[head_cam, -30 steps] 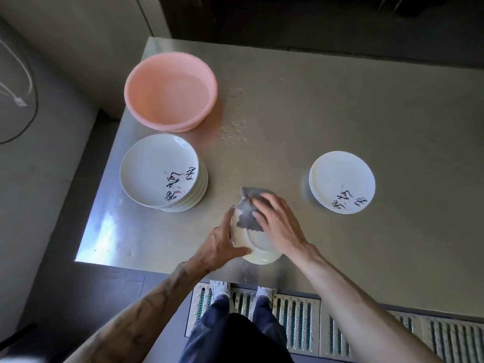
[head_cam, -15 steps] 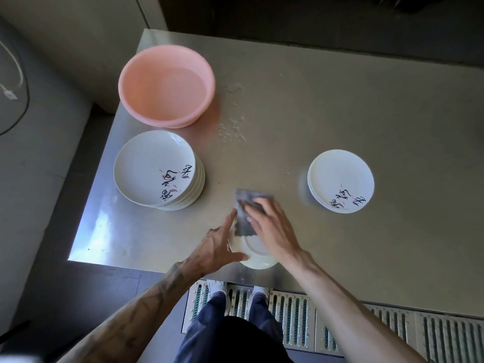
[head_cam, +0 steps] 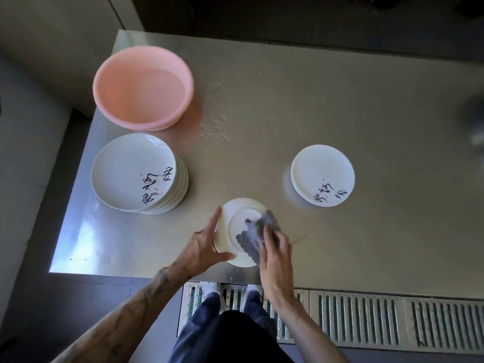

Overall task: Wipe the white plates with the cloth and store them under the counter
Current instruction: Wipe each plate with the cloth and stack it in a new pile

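A white plate (head_cam: 235, 218) is held with its underside and foot ring facing me, above the near edge of the steel counter (head_cam: 288, 100). My left hand (head_cam: 205, 243) grips its left rim, fingers spread along the edge. My right hand (head_cam: 276, 254) presses a grey cloth (head_cam: 255, 233) against the plate's right half. A tall stack of white plates (head_cam: 133, 171) with black writing stands at the left. A low stack of similar plates (head_cam: 322, 174) sits at the right.
A pink plastic basin (head_cam: 142, 87) stands at the back left, with water droplets (head_cam: 213, 129) on the counter beside it. Metal floor grating (head_cam: 366, 318) runs below the counter's near edge, where my shoes show. A wall lies to the left.
The plate has been turned so its underside faces me and is more fully exposed. My right hand and the cloth slid from the plate's far edge down to its right side.
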Demonstrator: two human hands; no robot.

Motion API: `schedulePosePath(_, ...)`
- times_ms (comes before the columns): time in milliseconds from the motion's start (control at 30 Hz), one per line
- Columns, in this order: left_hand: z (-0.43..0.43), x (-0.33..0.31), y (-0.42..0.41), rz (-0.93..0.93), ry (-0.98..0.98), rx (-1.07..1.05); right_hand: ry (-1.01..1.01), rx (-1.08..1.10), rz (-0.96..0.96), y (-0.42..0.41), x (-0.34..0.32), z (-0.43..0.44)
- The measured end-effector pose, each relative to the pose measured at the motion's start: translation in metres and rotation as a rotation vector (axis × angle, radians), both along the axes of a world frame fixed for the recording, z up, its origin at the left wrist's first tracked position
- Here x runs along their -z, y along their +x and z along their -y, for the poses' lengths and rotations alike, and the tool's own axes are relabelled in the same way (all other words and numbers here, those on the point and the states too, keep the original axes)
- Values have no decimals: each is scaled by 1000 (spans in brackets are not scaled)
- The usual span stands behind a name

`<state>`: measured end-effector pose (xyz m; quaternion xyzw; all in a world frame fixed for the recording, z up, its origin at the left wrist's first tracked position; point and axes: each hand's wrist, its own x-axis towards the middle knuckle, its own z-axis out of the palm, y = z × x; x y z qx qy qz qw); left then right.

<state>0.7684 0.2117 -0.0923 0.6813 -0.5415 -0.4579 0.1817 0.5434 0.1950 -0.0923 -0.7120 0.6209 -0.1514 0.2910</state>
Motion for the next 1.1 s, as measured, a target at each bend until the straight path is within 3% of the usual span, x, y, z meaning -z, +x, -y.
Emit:
schedulePosePath(133,-3,0,-3,-8,-27,50,46,40,3,-10,14,39)
schedulePosePath(333,3,-4,-7,4,27,2,97,239,172,16,-3,-40)
schedulePosePath(500,1,-7,-11,5,35,-34,131,386,232,13,5,-19)
schedulePosePath(633,1,-9,-14,-25,8,-40,109,336,238,23,-6,-44)
schedulePosePath(767,2,-10,-7,-56,26,-22,112,204,192,3,5,14)
schedulePosePath(900,6,-13,-7,-76,29,-11,32,-69,73,15,8,84)
schedulePosePath(1100,8,-16,-5,-83,44,-37,-126,-545,85,62,-21,73)
